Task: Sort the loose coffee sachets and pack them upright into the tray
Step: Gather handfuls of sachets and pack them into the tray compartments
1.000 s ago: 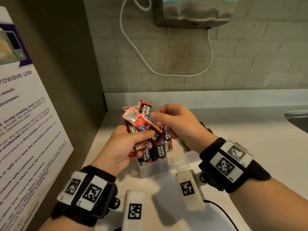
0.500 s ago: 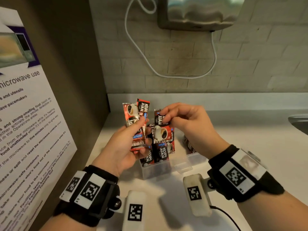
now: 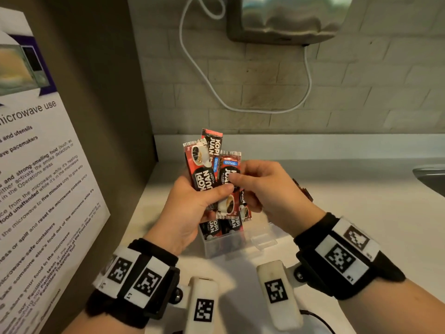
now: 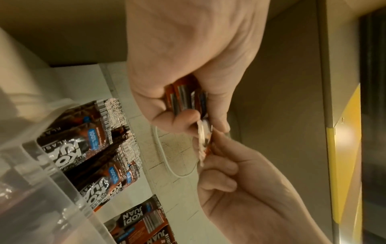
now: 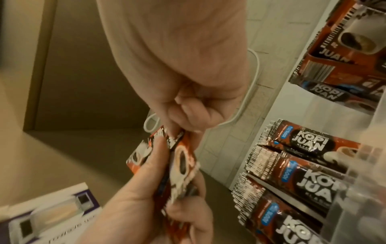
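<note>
Above the clear plastic tray (image 3: 231,248), my left hand (image 3: 215,197) grips a small upright fan of red-and-black coffee sachets (image 3: 204,165). My right hand (image 3: 239,179) pinches one more sachet (image 3: 228,206) by its upper half and holds it against that fan. Several sachets (image 3: 220,229) stand upright in the tray's left part. In the right wrist view the right hand (image 5: 181,130) nips the sachet (image 5: 182,162), and the packed row (image 5: 303,166) shows at right. Loose sachets (image 5: 342,54) lie on the counter beyond. The left wrist view shows the left hand (image 4: 200,118) holding the sachets' edges (image 4: 184,99).
A brown side panel carrying a microwave-use poster (image 3: 36,177) closes off the left. A tiled wall with a white cable (image 3: 240,107) and a mounted metal unit (image 3: 284,18) stands behind. A sink edge (image 3: 431,177) is at far right on the pale counter (image 3: 361,213).
The left hand's sachets turned from tilted to upright. The right hand brought its sachet leftward against them, and both hands rose a little above the tray.
</note>
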The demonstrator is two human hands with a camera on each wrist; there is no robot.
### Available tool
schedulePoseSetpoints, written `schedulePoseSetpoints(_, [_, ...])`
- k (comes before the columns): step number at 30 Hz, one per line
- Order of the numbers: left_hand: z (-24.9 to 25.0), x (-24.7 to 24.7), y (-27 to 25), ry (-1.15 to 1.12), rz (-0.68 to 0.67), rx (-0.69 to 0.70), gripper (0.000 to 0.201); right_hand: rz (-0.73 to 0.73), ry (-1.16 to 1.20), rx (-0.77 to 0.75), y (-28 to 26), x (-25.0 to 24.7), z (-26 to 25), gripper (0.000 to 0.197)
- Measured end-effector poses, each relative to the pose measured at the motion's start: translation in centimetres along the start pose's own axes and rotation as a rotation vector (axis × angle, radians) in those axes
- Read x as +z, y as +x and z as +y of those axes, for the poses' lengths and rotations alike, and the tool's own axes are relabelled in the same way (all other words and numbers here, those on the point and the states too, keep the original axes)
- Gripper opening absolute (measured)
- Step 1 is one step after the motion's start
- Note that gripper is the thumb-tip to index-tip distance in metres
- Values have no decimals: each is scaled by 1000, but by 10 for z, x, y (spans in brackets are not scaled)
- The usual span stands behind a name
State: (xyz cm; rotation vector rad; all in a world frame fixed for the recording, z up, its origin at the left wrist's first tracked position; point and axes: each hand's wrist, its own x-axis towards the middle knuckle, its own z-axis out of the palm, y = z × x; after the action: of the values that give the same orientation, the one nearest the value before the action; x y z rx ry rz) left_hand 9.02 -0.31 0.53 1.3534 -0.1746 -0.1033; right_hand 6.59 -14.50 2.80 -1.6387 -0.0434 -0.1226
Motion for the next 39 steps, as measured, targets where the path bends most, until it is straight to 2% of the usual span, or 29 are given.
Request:
schedulePoseSetpoints(5, [3, -8, 3, -103, 52, -129, 16, 305, 206, 30, 17, -20, -10, 16])
schedulePoseSetpoints(8, [4, -12, 5, -176, 85, -216, 6, 387, 56, 116, 29, -29, 4, 23])
schedulePoseSetpoints(9, [5, -12, 6, -200, 94, -242, 10, 396, -16, 166, 32, -30, 12, 25])
schedulePoseSetpoints(13, [6, -11, 5, -232, 119, -282, 26, 331, -277, 353, 44, -29, 43, 12])
schedulePoseSetpoints(16, [6, -10, 2, -200, 104, -272, 24, 219, -421, 420, 51, -29, 55, 21])
schedulePoseSetpoints(20, [8, -11, 0, -209, 74, -273, 15, 163, -530, 429, 55, -30, 64, 27])
schedulePoseSetpoints(25, [6, -13, -1, -199, 60, -260, 15, 189, -543, 402, 58, -30, 75, 6])
schedulePoseSetpoints(28, [5, -11, -2, -203, 54, -259, 18, 198, -555, 395, 62, -29, 80, 17])
schedulePoseSetpoints(31, [3, -10, -3, -210, 47, -258, 14, 219, -631, 381, 65, -26, 82, 14])
schedulePoseSetpoints(35, [0, -9, -3, -205, 46, -259, 11, 245, -664, 335, 65, -25, 81, 20])
schedulePoseSetpoints(39, [0, -10, -3, -208, 41, -258, 11, 252, -667, 365, 62, -23, 77, 23])
